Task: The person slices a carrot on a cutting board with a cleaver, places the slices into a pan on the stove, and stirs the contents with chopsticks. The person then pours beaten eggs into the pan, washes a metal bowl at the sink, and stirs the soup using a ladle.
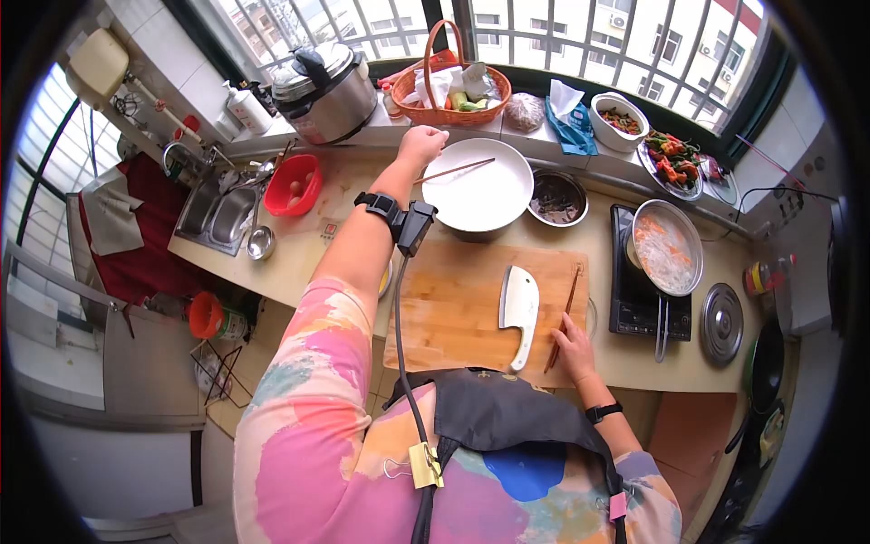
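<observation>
1. Nearest, and here's the right hand (571,344) low at the board's right side, fingers and thumb drawn narrow around the middle of the dark chopsticks (573,288), whose ends show above and below it.
2. These look light, stiff and slim, and smooth enough to roll; the middle to upper shaft seems the best hold, thumb against fingertips. Reddish-brown, straight, lying lengthwise near the edge of the wooden board (444,317) (they might be easy to lose against that grain).
3. Just left of them, the cleaver (521,297): broad pale blade, white handle pointing toward the person. Likely the heavy one here, sharp-edged, best taken by the handle.
4. Beyond the board, the big white bowl (476,199), smooth and shiny, probably slippery if wet; two hands on the rim would suit it. A single brown stick (458,170) lies across its left side, one end past the rim.
5. Farthest out, the left hand (424,143) is up beyond the bowl's upper left, below the wicker basket (453,116), fingers curled in narrow, nothing seen in its grasp.
</observation>
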Motion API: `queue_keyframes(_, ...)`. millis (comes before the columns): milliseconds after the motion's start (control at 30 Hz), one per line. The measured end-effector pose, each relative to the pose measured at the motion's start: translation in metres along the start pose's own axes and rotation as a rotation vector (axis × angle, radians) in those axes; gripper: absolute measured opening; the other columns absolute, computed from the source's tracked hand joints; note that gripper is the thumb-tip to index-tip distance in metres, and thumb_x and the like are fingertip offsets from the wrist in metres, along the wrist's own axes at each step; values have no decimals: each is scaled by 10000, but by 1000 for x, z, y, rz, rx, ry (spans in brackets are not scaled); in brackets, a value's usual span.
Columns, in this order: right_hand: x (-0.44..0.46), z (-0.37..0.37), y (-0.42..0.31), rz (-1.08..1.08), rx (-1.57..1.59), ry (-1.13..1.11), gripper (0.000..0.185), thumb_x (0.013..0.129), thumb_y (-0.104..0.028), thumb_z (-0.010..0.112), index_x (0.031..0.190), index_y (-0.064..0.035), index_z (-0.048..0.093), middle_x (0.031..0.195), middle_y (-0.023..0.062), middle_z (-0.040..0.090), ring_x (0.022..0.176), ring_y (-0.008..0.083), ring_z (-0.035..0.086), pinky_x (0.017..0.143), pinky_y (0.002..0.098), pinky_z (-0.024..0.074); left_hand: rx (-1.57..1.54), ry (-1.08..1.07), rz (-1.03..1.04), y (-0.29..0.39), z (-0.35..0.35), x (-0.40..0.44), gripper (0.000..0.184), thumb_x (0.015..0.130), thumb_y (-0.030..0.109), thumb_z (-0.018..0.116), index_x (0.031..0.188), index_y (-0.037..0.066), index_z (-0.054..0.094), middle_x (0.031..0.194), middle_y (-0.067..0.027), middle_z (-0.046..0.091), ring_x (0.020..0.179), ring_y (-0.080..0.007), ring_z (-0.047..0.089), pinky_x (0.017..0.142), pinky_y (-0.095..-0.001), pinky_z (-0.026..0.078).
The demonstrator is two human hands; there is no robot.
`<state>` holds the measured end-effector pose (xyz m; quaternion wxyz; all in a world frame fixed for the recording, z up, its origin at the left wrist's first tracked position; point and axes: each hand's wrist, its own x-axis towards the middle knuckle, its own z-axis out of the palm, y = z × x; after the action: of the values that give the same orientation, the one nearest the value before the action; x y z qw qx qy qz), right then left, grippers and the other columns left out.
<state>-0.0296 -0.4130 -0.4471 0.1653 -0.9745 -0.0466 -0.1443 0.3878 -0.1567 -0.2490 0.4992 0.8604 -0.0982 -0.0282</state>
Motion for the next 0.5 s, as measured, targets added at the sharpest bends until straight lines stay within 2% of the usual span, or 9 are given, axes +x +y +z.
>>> queue_keyframes(33,-3,0,-6,43,25,37,178,770,-40,558,930,-60,633,1246,154,498,1001,298,545,853,386,450,-68,-2,-110,11,11,12,293,807,301,613,828,14,669,734,-67,663,616,-168,628,583,-301,497)
queue_keyframes(100,-7,-8,-22,135,22,70,213,770,-45,571,972,-76,633,1265,158,483,996,304,547,859,389,446,-33,-17,-177,22,29,35,371,833,374,579,836,13,669,730,-72,659,618,-165,639,548,-308,492)
queue_keyframes(167,-12,-21,-36,219,14,95,251,770,-49,585,1013,-92,632,1283,161,468,992,309,549,865,393,441,166,52,-35,-17,60,97,447,841,428,546,852,-2,665,739,-92,666,640,-178,656,546,-320,499)
queue_keyframes(200,-16,-27,-42,269,36,77,273,758,-45,590,1026,-89,624,1297,166,451,991,310,548,864,399,443,166,-62,-234,3,60,95,435,862,446,525,984,42,628,837,-48,663,666,-147,634,572,-315,475)
queue_keyframes(267,-31,-29,-44,339,61,63,318,746,-51,597,1062,-86,600,1291,166,453,961,298,564,831,405,464,64,-65,-321,26,66,88,473,855,464,524,939,9,619,778,-65,671,624,-161,642,517,-302,474)
queue_keyframes(333,-41,-41,-51,447,51,60,316,746,-53,597,1061,-85,597,1282,164,460,937,293,573,811,402,474,-71,-113,-385,10,80,112,487,858,493,516,918,19,606,770,-86,675,599,-161,637,477,-289,470)
queue_keyframes(367,-51,-51,-58,517,57,42,314,746,-55,597,1059,-84,595,1272,162,466,914,289,583,790,399,484,-109,-126,-406,12,84,117,453,876,471,504,900,29,601,768,-81,676,573,-150,627,449,-261,454)
queue_keyframes(433,-63,-66,-69,636,67,36,317,743,-69,608,1059,-79,587,1207,151,511,876,302,595,761,386,494,-205,-139,-364,-2,92,132,321,903,326,500,857,35,629,733,-76,679,488,-99,581,397,-234,407)
queue_keyframes(500,-78,-67,-74,656,19,103,298,744,-78,611,1041,-74,589,1168,144,530,870,303,599,752,385,497,-200,-155,-271,-14,92,147,276,896,256,503,810,37,647,738,-59,682,498,-68,574,414,-210,409)
